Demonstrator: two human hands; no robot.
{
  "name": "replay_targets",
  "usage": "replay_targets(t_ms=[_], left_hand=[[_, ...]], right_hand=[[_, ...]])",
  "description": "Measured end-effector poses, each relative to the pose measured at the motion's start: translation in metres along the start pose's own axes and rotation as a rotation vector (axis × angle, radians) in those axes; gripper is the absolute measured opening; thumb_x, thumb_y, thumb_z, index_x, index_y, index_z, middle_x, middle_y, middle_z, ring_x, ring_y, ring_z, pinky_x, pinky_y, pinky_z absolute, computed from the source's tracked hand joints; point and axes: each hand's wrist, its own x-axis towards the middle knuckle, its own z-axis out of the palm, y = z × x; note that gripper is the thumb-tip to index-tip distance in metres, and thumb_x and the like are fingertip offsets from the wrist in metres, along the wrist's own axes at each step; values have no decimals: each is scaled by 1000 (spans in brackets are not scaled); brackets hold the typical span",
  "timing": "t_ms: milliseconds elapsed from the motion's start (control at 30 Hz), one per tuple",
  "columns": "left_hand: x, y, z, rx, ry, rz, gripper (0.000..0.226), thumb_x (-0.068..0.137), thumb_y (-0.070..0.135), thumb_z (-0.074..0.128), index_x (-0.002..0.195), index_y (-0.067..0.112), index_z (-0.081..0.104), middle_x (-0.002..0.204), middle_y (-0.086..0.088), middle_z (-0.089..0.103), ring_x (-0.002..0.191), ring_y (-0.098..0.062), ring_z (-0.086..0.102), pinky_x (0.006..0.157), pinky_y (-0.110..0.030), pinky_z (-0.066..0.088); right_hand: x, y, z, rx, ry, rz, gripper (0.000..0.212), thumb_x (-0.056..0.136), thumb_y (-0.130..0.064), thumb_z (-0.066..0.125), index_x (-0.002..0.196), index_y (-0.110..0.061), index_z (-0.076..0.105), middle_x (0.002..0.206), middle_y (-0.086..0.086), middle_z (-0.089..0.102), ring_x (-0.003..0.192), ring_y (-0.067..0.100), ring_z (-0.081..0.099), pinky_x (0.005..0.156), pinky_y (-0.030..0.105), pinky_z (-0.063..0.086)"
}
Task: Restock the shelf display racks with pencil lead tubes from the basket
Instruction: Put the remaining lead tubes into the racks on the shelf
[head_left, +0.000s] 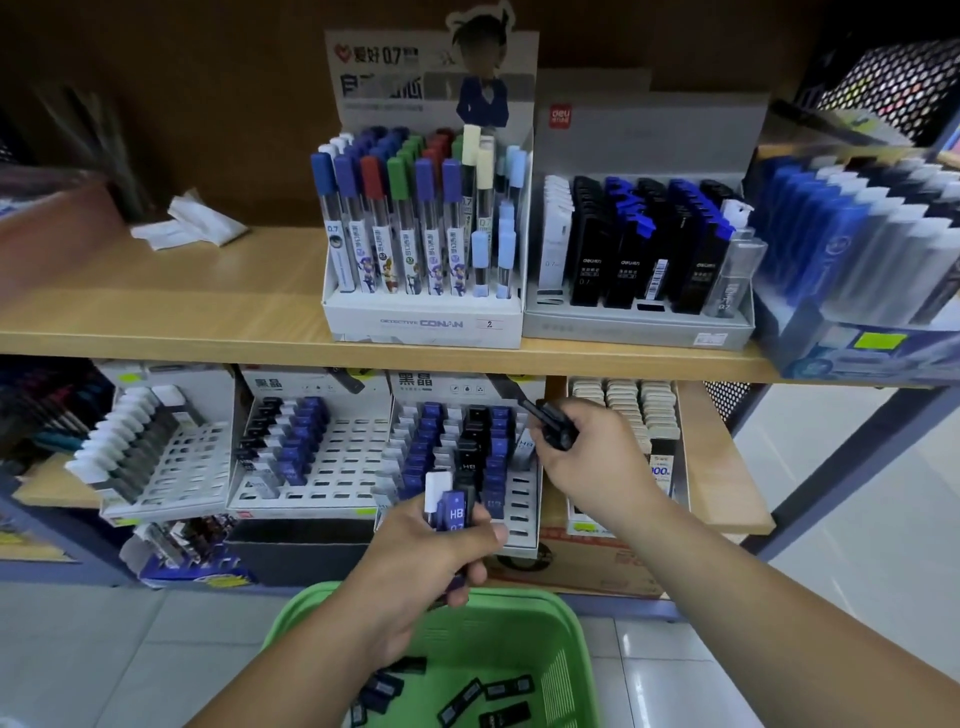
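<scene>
Your left hand (415, 561) is clamping blue "HB" lead tubes (453, 512); your right hand (587, 457) is pinching a black tube (556, 426) at the display rack (522, 519).

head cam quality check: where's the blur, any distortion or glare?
Head view: centre is sharp, the Conan lead display is legible; the edges smear, notably the blue-and-clear lead box at right. Wide-angle bowing curves the upper shelf edge. Soft glare on the floor tiles. Black tube in the right hand is motion-blurred.

Green basket (563, 654), wooden shelf (156, 306), lead tubes (456, 512) — blue, black, white
</scene>
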Motion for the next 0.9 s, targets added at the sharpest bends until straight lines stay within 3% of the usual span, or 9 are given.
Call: replay_targets(t_ms=[267, 433, 600, 700, 800, 900], left_hand=[[-1, 5, -7, -59, -29, -40, 38, 81, 6, 85, 113, 2, 64, 76, -9, 64, 63, -20, 57, 50, -30, 42], [-4, 6, -7, -65, -43, -34, 35, 83, 4, 83, 112, 2, 63, 74, -11, 65, 64, -19, 59, 55, -30, 45], [-10, 9, -11, -12, -91, -51, 33, 91, 34, 78, 108, 9, 64, 88, -8, 73, 76, -20, 69, 61, -34, 53], [-15, 9, -14, -12, -121, -98, 46, 89, 46, 76, 113, 10, 61, 92, -8, 74, 81, -22, 72, 66, -39, 59], [-18, 8, -14, 30, -137, -101, 46, 88, 50, 75, 112, 15, 58, 93, -6, 75, 80, -20, 71, 58, -33, 53], [-17, 6, -14, 31, -127, -74, 40, 89, 41, 77, 113, 14, 60, 88, -6, 73, 78, -19, 70, 54, -30, 45]], right_hand=[[3, 3, 5, -80, -86, -57, 4, 87, -21, 75, 88, -21, 71, 82, -4, 67, 78, 22, 63, 68, 38, 55], [0, 4, 4, -145, -81, -94, 10, 86, -14, 72, 88, -24, 69, 75, -13, 58, 74, 20, 59, 63, 32, 49], [2, 2, 6, -179, -58, -110, 20, 86, -13, 72, 86, -28, 58, 77, -17, 50, 74, 18, 53, 63, 28, 39], [3, 2, 8, -202, -58, -190, 18, 83, -8, 70, 96, -20, 66, 90, -12, 54, 82, 16, 52, 68, 31, 44], [3, 4, 12, -300, -143, -187, 21, 85, -14, 70, 106, -19, 68, 98, -11, 54, 88, 18, 54, 72, 33, 49], [3, 8, 16, -156, -171, -74, 9, 89, -18, 70, 90, -27, 67, 85, -12, 62, 84, 20, 64, 72, 34, 53]])
